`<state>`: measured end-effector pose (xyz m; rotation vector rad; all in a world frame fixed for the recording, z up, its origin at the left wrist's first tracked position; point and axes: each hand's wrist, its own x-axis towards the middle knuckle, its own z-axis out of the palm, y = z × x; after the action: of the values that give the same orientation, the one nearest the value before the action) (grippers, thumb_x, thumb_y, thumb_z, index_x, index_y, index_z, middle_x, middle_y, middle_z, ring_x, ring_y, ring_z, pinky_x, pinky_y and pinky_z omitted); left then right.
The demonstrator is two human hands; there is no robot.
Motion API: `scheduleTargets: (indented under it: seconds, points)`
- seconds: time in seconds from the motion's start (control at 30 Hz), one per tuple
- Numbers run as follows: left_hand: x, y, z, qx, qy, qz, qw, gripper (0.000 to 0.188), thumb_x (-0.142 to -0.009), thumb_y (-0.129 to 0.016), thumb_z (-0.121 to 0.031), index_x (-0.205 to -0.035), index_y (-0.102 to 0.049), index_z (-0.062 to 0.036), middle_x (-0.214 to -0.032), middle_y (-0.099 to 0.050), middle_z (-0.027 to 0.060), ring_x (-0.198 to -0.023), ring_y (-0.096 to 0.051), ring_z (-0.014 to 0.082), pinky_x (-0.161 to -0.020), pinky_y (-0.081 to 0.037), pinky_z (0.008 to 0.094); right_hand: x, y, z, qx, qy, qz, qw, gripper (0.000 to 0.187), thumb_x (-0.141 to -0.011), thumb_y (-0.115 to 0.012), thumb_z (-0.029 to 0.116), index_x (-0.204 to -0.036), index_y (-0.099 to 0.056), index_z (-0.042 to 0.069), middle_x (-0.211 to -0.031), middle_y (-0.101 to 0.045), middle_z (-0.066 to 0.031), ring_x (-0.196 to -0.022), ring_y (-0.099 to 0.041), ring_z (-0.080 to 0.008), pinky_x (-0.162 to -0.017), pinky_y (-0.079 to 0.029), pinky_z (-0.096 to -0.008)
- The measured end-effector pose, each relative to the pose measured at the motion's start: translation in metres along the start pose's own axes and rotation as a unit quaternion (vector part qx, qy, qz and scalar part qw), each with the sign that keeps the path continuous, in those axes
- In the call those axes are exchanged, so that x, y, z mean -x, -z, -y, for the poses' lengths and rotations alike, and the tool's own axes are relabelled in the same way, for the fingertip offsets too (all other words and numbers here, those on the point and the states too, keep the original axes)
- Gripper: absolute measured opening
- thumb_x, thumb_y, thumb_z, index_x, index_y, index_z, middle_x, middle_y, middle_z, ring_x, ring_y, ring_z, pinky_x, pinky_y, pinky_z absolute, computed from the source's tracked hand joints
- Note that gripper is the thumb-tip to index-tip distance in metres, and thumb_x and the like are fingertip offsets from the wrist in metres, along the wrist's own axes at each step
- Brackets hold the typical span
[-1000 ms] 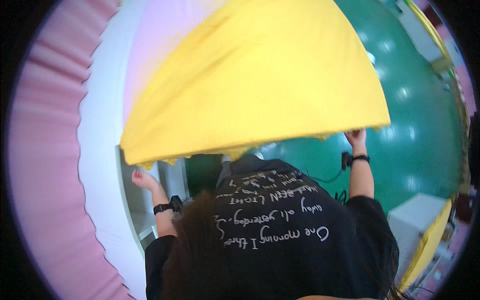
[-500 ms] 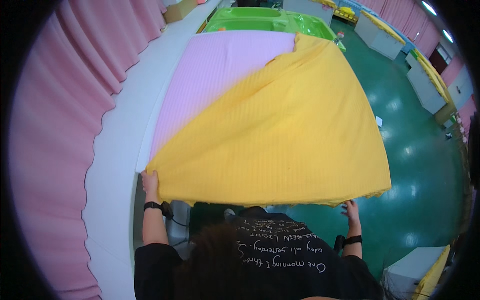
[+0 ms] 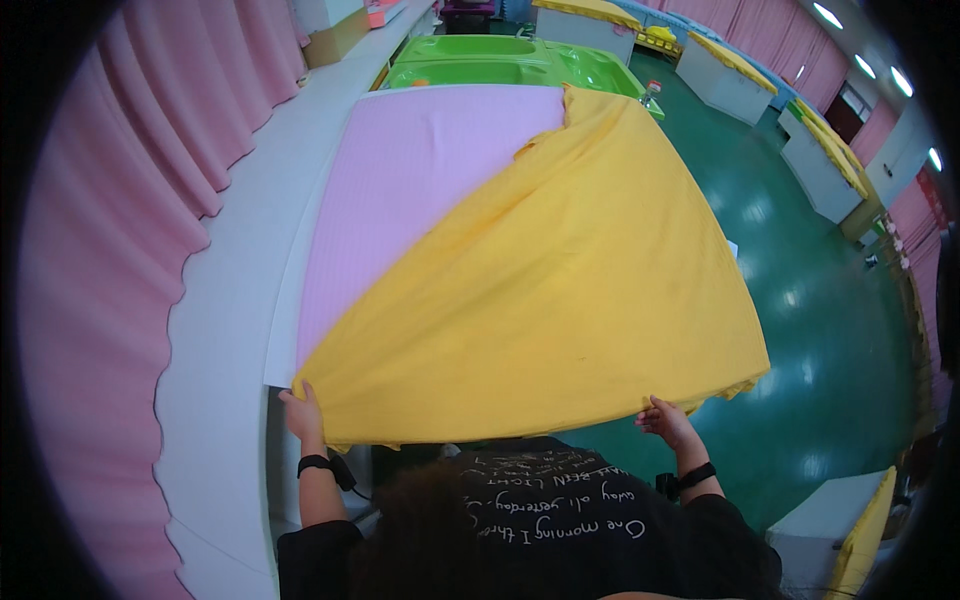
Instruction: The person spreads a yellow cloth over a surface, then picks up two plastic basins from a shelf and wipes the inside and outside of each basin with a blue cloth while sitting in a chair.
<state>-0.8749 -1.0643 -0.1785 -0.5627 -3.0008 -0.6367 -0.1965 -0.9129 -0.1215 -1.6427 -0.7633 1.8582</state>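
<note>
A yellow sheet [image 3: 560,300] with a gathered hem lies slantwise over a pink pad [image 3: 420,180], covering its right and near parts. The pad's far left part shows bare. At the near left corner, my left hand [image 3: 303,412] is closed on the sheet, thumb on top. My right hand [image 3: 672,424] is at the near hem, right of the middle, its fingers curled and thumb raised against the cloth. Part of its grip is hidden. Gathered folds bunch at the near right corner, and a rumpled edge runs along the far end.
A white ledge [image 3: 215,330] runs along the left beside a pink curtain [image 3: 100,300]. Green basins [image 3: 470,72] stand beyond the pad. White cabinets [image 3: 720,80] with yellow covers line the green floor [image 3: 800,300] on the right. Another covered cabinet [image 3: 825,520] stands at the lower right.
My right hand has slid leftward along the near hem, away from the right corner. My left hand stays at the left corner. The whole view has shifted, with the scene slightly lower.
</note>
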Motion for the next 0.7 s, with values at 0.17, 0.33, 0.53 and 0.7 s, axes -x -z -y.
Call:
scheduleTargets:
  seconds: [0.17,0.33,0.53,0.7]
  points:
    - [0.052,0.009,-0.013,0.011,0.053,0.037,0.998,0.054,-0.087,-0.043,-0.052,-0.107,-0.041,-0.0019,-0.092,-0.061,0.0248,-0.086,-0.06,0.0391,-0.072,-0.046,0.046,-0.025,0.021,0.025,-0.034,0.059,-0.062,0.996,0.022,-0.086,-0.057,0.026,-0.076,-0.051,0.007,-0.064,-0.058,-0.0073,-0.058,-0.059,-0.022,-0.051,-0.049,-0.0323]
    - [0.114,-0.005,0.011,0.064,0.057,0.048,0.995,0.054,-0.089,-0.042,-0.05,-0.11,-0.043,-0.0003,-0.095,-0.061,0.0256,-0.088,-0.058,0.0409,-0.074,-0.046,0.0454,-0.059,0.027,0.064,-0.062,0.148,-0.09,0.983,0.021,-0.085,-0.057,0.019,-0.07,-0.047,0.008,-0.058,-0.048,-0.004,-0.051,-0.052,-0.0163,-0.043,-0.042,-0.0289]
    - [0.187,-0.017,0.014,0.238,0.027,0.165,0.957,0.045,-0.091,-0.046,-0.039,-0.106,-0.049,0.003,-0.098,-0.06,0.0226,-0.091,-0.058,0.0355,-0.078,-0.045,0.0398,-0.146,0.071,0.106,-0.054,0.201,-0.075,0.975,0.012,-0.084,-0.055,0.012,-0.08,-0.052,0.001,-0.067,-0.052,-0.0075,-0.055,-0.053,-0.019,-0.053,-0.049,-0.0322]
    - [0.229,-0.005,-0.02,0.353,0.012,0.46,0.815,0.041,-0.089,-0.056,-0.032,-0.109,-0.052,0.004,-0.093,-0.062,0.0071,-0.077,-0.059,0.0157,-0.067,-0.048,0.0288,-0.153,0.015,0.122,-0.126,0.301,-0.024,0.945,0.019,-0.088,-0.052,0.012,-0.098,-0.054,-0.003,-0.095,-0.057,-0.0116,-0.088,-0.058,-0.019,-0.073,-0.049,-0.0269]
